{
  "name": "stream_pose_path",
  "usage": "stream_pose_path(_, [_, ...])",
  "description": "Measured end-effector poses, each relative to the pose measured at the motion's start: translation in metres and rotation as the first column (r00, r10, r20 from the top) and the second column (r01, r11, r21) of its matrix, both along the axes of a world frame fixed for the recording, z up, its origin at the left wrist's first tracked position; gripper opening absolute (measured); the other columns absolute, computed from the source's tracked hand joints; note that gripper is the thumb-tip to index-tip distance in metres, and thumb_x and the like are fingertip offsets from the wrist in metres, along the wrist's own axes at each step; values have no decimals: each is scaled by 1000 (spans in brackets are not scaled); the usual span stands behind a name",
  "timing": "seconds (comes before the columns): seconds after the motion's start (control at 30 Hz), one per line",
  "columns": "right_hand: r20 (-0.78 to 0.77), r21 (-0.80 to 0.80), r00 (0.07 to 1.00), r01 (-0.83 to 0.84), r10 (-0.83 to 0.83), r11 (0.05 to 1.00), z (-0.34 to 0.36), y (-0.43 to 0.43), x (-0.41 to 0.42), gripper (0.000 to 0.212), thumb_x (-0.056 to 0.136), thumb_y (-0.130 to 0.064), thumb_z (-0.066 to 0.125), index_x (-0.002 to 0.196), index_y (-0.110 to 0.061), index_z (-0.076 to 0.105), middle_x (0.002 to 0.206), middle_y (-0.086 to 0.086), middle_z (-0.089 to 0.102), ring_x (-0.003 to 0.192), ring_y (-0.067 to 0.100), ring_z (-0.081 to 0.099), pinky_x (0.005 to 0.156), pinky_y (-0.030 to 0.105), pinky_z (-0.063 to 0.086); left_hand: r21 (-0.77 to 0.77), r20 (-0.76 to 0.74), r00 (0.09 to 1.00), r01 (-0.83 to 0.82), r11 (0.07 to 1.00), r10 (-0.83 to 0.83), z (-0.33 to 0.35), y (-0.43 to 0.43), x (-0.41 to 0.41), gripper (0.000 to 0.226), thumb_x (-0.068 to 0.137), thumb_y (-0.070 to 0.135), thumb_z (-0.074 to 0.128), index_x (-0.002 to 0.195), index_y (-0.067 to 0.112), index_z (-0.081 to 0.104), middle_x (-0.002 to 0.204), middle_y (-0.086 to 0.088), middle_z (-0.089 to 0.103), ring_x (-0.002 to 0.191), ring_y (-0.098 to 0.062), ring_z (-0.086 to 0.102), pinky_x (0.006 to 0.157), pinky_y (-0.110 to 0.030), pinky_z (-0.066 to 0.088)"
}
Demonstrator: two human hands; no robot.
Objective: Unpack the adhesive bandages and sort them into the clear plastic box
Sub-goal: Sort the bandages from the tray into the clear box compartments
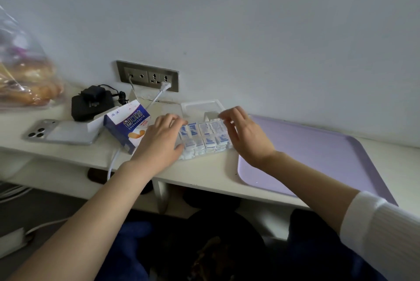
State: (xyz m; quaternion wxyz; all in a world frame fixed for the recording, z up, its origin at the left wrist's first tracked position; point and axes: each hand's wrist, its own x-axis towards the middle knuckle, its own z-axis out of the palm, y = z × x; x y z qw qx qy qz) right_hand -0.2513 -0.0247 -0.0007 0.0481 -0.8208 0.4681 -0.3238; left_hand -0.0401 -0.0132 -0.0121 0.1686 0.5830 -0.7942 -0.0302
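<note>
White desk against a pale wall. Bandage carton, parked left within reach. Left hand, fingers flat and spread, likely bracing the clear plastic box. Adhesive bandages stand in rows inside it. Right hand, fingers curved at the box's right end; I cannot tell whether they pinch one.

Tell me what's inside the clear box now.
Blue-and-white wrapped bandages, packed in rows across the box. The left hand covers its left end and the right hand its right end, so those parts are hidden.
</note>
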Motion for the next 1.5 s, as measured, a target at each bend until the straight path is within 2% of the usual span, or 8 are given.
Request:
stream_pose_path(0.13, [30, -5, 999, 11, -11, 1000, 19, -18, 14, 28, 95, -8, 46, 122, -9, 54, 116, 8, 54, 104, 22, 55, 89, 31, 45, -20, 19, 1000, -9, 1000, 9, 1, 5, 0, 51, 86, 6, 56, 133, 18, 41, 138, 1, 36, 129, -18, 30, 95, -29, 35])
stream_pose_path(0.3, [-287, 361, 944, -49, 161, 931, 25, -33, 22, 43, 86, -30, 63, 127, -27, 53, 131, -4, 50, 121, 16, 46, 99, 31, 39, -24, 5, 1000, -26, 999, 26, -3, 6, -2, 53, 82, -1, 54, 130, 19, 41, 136, 2, 35, 128, -17, 29, 86, -24, 37])
stream_pose_path(0.5, [-363, 347, 921, -9, 143, 938, 13, -22, 19, 75, 81, -49, 62, 145, -25, 30, 150, -6, 33, 137, 12, 30, 107, 24, 26, -27, -27, 999, -26, 999, 25, -8, 5, -2, 54, 79, -1, 52, 128, 17, 40, 138, 0, 33, 130, -18, 26, 89, -26, 39])
stream_pose_path(0.63, [-333, 293, 929, -61, 162, 954, 2, -17, 19, 56, 92, -28, 55, 144, -19, 33, 152, -5, 28, 141, 8, 22, 110, 16, 13, -43, -37, 999, -18, 999, 16, -9, 5, -3, 54, 79, 0, 52, 129, 16, 41, 138, -1, 33, 131, -19, 26, 92, -28, 39])
stream_pose_path(0.8, [-362, 166, 930, -2, 63, 986, 2, -19, 26, 55, 85, -14, 65, 136, -18, 46, 143, -1, 45, 133, 16, 41, 105, 19, 26, -38, -40, 999, -23, 999, 21, -10, 6, -3, 54, 80, 0, 53, 130, 15, 40, 138, -2, 33, 131, -20, 25, 93, -30, 39])
stream_pose_path(1.0, [-418, 154, 907, 11, 55, 988, 2, -14, 33, 53, 82, -6, 66, 133, -10, 50, 135, 9, 53, 122, 28, 52, 99, 41, 43, 4, -41, 999, -34, 999, 34, -9, 5, -4, 52, 84, 5, 52, 133, 16, 36, 140, -2, 30, 133, -18, 23, 95, -29, 39])
stream_pose_path(1.2, [-523, 132, 852, 58, 20, 989, 6, -8, 52, 61, 92, -50, 44, 142, -16, 32, 147, 1, 34, 136, 19, 30, 109, 33, 29, 12, -81, 997, 3, 1000, -2, 6, -1, 13, 37, 95, 23, 48, 131, 19, 43, 133, 1, 40, 124, -16, 35, 99, -31, 34])
stream_pose_path(1.5, [-598, 157, 799, 50, 55, 986, 9, -10, 108, 56, 97, -47, 31, 144, -18, 24, 151, 2, 24, 137, 24, 26, 110, 41, 27, 25, -19, 936, -352, 936, 352, 18, -38, 74, 44, 97, 29, 45, 136, 11, 38, 140, -13, 39, 128, -29, 34, 104, -40, 30])
